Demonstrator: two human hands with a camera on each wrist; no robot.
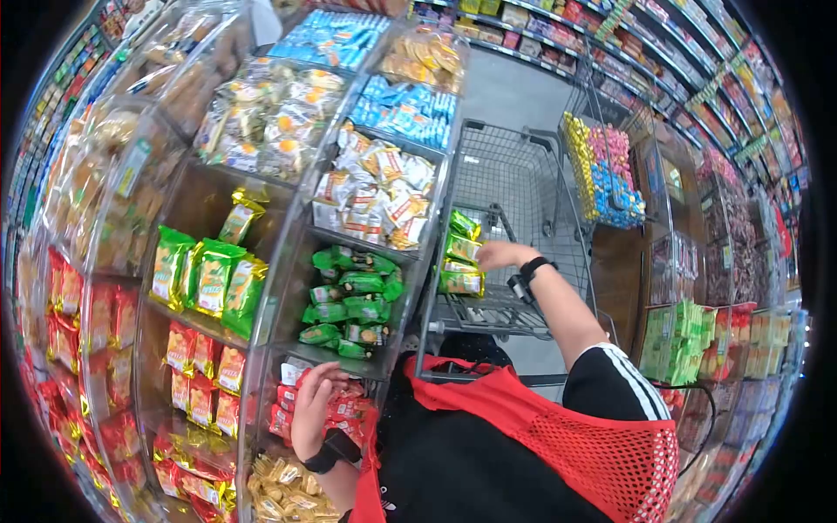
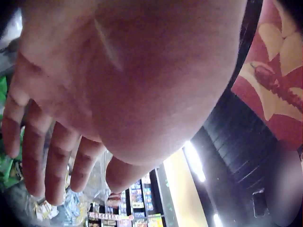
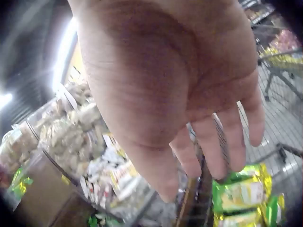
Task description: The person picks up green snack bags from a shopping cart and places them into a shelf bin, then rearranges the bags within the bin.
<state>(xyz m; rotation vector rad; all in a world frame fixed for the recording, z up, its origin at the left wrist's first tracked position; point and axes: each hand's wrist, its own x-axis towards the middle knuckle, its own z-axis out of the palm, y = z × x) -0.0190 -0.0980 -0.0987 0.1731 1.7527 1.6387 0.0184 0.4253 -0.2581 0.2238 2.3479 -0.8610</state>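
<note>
Three green-and-gold snack packets point(image 1: 460, 250) lie at the near left of the wire shopping cart point(image 1: 514, 166); their loading looks done. The right hand point(image 1: 510, 254) hangs just over them, its grip loose and wide, fingers extended, apparently holding nothing; whether a fingertip touches a packet I cannot tell. Left of the cart, a bin holds dark green packets point(image 1: 356, 301); farther left, similar green-and-gold packs point(image 1: 214, 277) stand not loaded. Near left, the left hand point(image 1: 316, 410), empty with fingers spread, is over red packets point(image 1: 353, 408).
</note>
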